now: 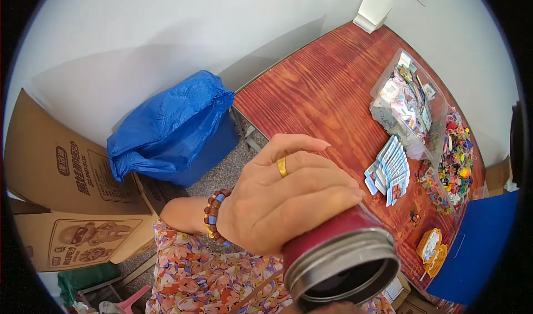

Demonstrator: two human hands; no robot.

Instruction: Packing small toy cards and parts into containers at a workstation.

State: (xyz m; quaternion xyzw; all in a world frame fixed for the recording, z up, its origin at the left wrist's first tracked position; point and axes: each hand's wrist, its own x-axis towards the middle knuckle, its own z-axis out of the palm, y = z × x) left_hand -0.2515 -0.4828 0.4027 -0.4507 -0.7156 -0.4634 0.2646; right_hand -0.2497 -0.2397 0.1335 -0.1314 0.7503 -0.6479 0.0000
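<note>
My left hand (294,195) is wrapped round a dark red metal flask (327,231), holding it close in front of me. The flask is tilted, with its uncapped, threaded steel mouth turned toward me and its inside dark. A gold ring and a beaded bracelet (214,214) show on this hand and wrist. My right hand is out of sight. Beyond the flask, a fanned stack of blue-and-white cards (390,170) lies on the reddish wooden table (311,86).
A clear plastic bin (438,120) of small packets stands on the table's right side, beside a heap of colourful trinkets (456,164). Nearer are a yellow basket (438,261) and a blue panel (474,247). At left, a blue plastic bag (172,125) stands by cardboard boxes (83,236).
</note>
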